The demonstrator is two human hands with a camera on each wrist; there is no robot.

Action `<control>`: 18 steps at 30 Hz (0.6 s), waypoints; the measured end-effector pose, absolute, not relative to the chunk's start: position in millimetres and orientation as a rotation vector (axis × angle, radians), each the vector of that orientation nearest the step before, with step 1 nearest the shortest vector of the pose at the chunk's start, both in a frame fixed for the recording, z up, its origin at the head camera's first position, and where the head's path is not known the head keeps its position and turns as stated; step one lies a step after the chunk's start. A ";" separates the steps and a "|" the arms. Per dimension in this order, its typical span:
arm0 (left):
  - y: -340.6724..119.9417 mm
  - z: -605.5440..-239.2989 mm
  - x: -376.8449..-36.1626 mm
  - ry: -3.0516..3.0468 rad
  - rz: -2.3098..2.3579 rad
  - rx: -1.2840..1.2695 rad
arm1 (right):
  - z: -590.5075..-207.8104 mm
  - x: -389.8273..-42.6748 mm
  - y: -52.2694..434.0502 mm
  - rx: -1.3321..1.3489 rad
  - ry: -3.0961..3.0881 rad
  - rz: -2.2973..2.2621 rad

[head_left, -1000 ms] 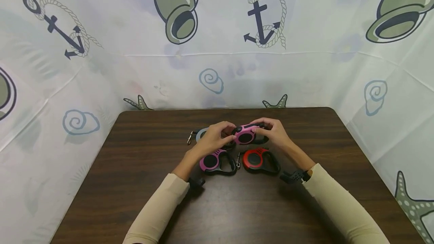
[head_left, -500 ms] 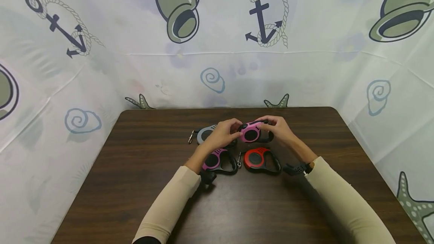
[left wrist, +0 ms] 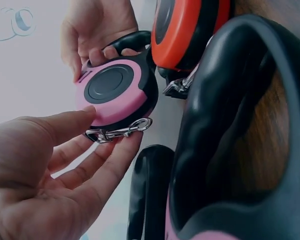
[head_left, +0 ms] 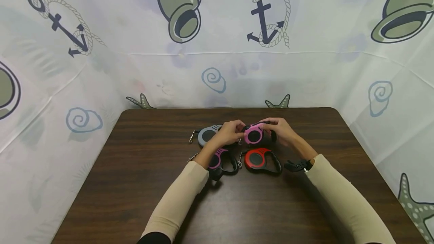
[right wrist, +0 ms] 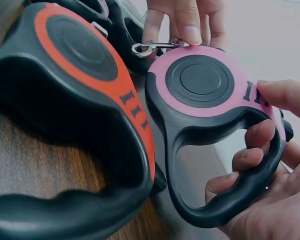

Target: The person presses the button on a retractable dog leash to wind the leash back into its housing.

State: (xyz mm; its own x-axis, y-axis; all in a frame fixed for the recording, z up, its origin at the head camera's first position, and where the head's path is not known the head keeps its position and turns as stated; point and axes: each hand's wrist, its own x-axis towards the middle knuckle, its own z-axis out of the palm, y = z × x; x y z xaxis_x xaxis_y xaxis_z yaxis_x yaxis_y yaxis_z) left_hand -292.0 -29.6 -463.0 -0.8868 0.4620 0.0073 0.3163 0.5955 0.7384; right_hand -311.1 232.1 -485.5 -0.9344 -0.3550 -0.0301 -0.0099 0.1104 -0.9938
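A pink retractable leash (head_left: 254,134) with a black handle is held just above the middle of the brown table (head_left: 142,183). My right hand (head_left: 278,129) grips its handle; in the right wrist view its fingers (right wrist: 251,159) curl through the loop and the thumb lies on the pink casing (right wrist: 205,85). My left hand (head_left: 235,131) pinches the silver metal clip (left wrist: 119,132) at the leash's front end, thumb above and fingers (left wrist: 115,156) below.
A red leash (head_left: 259,160) lies just in front of the held one. A second pink leash (head_left: 222,161) lies partly under my left forearm. A grey leash (head_left: 207,134) sits to the left. Patterned cloth walls (head_left: 217,63) enclose the table's sides.
Both hands and the pink leash have shifted slightly right. My left forearm now covers more of the second pink leash, and more of the grey leash shows.
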 end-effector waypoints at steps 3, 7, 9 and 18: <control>-26.2 -463.9 -292.8 2.639 1.134 0.635 | -484.8 -312.7 233.7 -0.323 2.131 -1.868; -21.7 -465.1 -293.2 2.651 1.093 0.623 | -484.2 -313.5 234.4 -0.296 2.167 -1.822; -19.6 -465.4 -294.0 2.657 1.075 0.626 | -483.7 -314.2 233.7 -0.282 2.187 -1.805; -10.9 -465.3 -297.2 2.779 0.855 0.640 | -488.5 -317.5 233.3 -0.233 2.220 -1.793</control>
State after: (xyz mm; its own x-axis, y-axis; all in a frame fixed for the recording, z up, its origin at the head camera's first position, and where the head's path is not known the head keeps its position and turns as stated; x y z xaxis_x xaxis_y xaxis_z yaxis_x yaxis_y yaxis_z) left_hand -297.2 -10.9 -465.3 -0.8947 0.4457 -0.0302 0.3517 0.7445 0.5675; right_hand -317.5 233.3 -488.5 -0.9485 -0.2960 -0.1134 0.0486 0.2176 -0.9748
